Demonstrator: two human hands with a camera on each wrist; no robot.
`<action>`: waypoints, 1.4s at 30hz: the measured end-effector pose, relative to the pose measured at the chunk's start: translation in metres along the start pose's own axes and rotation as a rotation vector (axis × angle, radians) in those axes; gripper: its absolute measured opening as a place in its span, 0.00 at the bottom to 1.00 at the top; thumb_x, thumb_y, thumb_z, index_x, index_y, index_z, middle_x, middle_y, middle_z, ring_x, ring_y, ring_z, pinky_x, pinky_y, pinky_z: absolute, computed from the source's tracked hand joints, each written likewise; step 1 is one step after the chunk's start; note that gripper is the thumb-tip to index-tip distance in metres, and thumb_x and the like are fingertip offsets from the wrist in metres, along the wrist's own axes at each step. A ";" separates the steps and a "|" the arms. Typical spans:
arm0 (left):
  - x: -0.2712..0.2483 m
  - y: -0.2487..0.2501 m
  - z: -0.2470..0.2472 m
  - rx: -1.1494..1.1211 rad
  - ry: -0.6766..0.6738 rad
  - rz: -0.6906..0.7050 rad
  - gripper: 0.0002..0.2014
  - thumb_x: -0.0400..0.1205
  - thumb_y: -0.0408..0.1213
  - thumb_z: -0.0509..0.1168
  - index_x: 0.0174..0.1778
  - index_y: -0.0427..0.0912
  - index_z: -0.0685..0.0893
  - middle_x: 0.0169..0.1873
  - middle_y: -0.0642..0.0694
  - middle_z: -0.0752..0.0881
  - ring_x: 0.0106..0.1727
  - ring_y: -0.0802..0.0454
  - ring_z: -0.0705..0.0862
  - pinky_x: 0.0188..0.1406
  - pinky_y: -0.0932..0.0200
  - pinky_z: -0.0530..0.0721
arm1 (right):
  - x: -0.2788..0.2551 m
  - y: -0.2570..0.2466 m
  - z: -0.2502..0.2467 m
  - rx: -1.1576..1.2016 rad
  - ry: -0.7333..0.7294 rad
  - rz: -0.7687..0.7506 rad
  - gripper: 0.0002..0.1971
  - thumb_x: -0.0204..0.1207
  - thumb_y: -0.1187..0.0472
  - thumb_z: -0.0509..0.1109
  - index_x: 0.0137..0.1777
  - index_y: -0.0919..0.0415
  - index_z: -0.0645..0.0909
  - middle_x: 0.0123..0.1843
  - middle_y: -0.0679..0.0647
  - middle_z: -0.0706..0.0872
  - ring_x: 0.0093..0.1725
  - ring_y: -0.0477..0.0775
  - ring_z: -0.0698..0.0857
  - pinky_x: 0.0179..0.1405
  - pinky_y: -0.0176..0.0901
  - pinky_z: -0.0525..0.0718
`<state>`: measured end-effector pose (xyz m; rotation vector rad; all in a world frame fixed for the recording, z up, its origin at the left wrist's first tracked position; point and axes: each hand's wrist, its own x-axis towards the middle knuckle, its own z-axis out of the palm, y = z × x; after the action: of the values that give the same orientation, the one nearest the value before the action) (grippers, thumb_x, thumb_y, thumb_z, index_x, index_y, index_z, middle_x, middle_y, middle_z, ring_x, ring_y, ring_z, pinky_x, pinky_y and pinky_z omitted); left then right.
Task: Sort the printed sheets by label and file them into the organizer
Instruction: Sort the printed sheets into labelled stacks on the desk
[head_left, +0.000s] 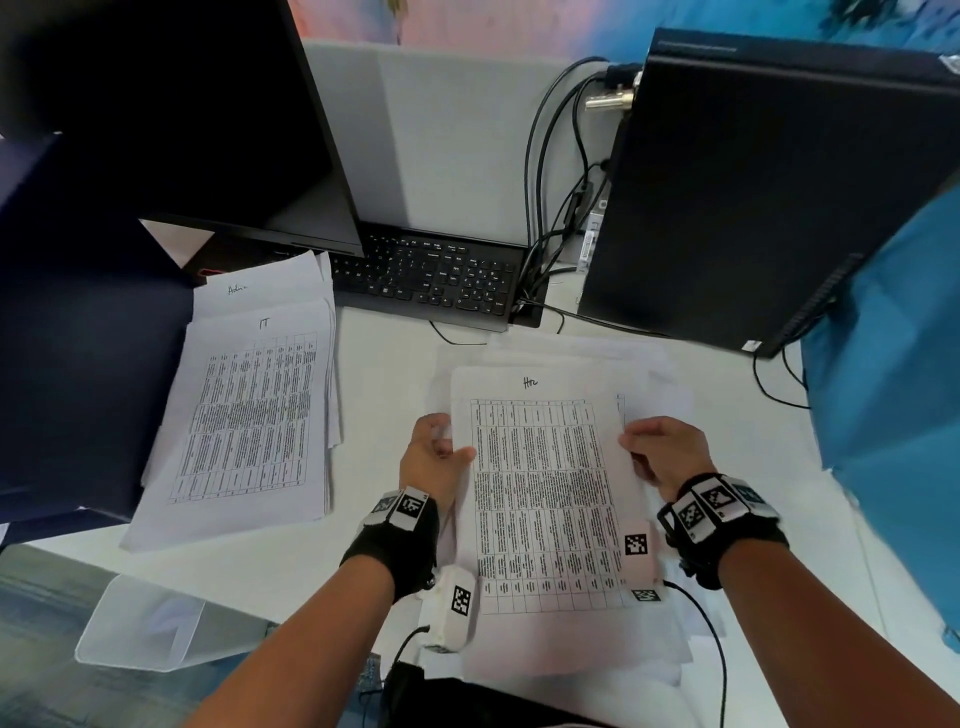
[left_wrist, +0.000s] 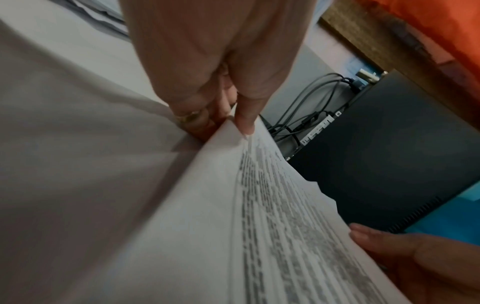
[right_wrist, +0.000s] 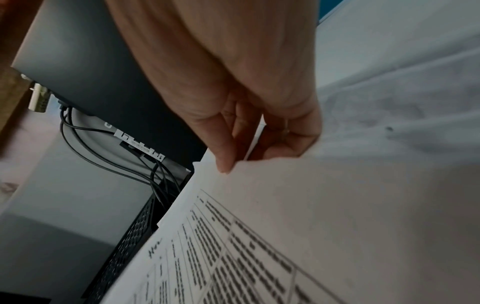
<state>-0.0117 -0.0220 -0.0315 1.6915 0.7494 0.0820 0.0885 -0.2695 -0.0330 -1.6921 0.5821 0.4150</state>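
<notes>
Both the left hand (head_left: 434, 462) and the right hand (head_left: 662, 452) pinched the side edges of the sheet (head_left: 545, 493) labelled, seemingly, "HR", raised above the unsorted stack (head_left: 670, 384) so its label could be read apart from the IT pile (head_left: 249, 415).

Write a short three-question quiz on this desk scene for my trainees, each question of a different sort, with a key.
1. True or false: the left hand and right hand both hold the sheet marked "HR".
2. The pile at the left has a top sheet marked: A) IT B) HR C) Sales
3. Fill in: behind the sheets, between the monitor and the computer tower, lies a black ____.

Key: 1 true; 2 A; 3 keyboard.
</notes>
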 end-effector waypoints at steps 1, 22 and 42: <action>0.001 0.002 -0.001 0.030 -0.005 0.017 0.22 0.76 0.31 0.71 0.64 0.47 0.73 0.41 0.51 0.81 0.40 0.56 0.79 0.40 0.69 0.76 | 0.000 0.000 0.000 -0.008 -0.022 0.001 0.08 0.71 0.75 0.73 0.44 0.62 0.84 0.32 0.55 0.83 0.27 0.49 0.77 0.23 0.36 0.77; 0.056 0.053 -0.007 0.837 -0.224 0.394 0.20 0.81 0.29 0.58 0.70 0.42 0.75 0.65 0.40 0.77 0.61 0.42 0.81 0.63 0.54 0.78 | 0.008 0.004 -0.004 -0.152 -0.123 0.002 0.09 0.77 0.77 0.64 0.45 0.64 0.81 0.28 0.58 0.75 0.25 0.52 0.68 0.23 0.37 0.67; 0.026 0.018 -0.010 0.554 -0.525 0.616 0.06 0.79 0.23 0.65 0.42 0.37 0.85 0.60 0.52 0.78 0.62 0.56 0.79 0.66 0.65 0.71 | 0.007 0.001 -0.013 -0.155 -0.066 0.006 0.18 0.74 0.76 0.61 0.46 0.49 0.80 0.53 0.68 0.85 0.41 0.61 0.84 0.43 0.53 0.84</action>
<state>0.0127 -0.0011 -0.0211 2.2901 -0.1831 -0.1541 0.0929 -0.2833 -0.0347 -1.8170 0.5175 0.5295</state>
